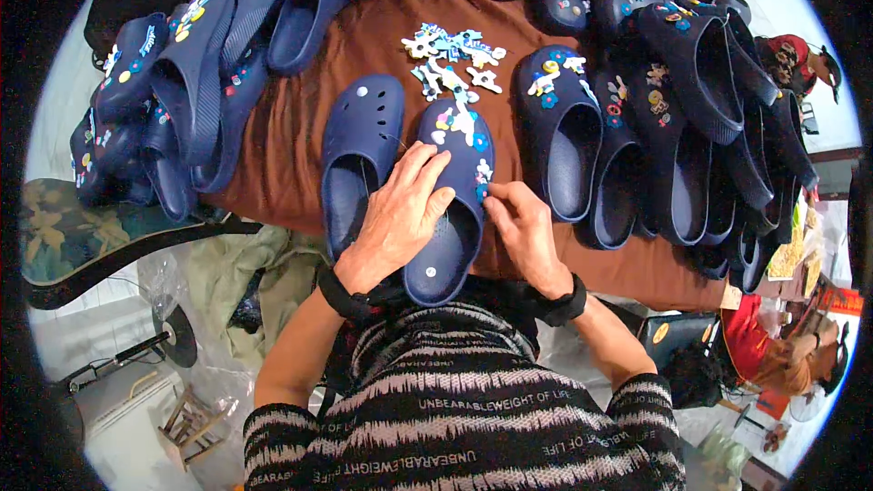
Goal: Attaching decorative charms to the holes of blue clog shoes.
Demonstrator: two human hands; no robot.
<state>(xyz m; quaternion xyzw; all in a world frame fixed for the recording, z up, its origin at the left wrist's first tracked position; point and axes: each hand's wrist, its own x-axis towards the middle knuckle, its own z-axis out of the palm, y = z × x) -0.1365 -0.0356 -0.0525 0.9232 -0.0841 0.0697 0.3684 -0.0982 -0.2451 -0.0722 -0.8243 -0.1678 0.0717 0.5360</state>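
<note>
The left hand (397, 212) lies flat, pressing down the dark blue rubber clog with little charms (455, 200). The right hand (520, 225) pinches its right edge. A plain blue clog (356, 159) sits just left.

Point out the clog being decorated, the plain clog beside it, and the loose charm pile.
Decorated clog (466, 141): head view, charm-covered toe.
Plain clog (364, 132): head view, toe top.
Charm pile (452, 56): head view, middle of the heap.

one head view looks steeply down, close over a brown table (364, 36) of clogs; edges bend at the rim.
</note>
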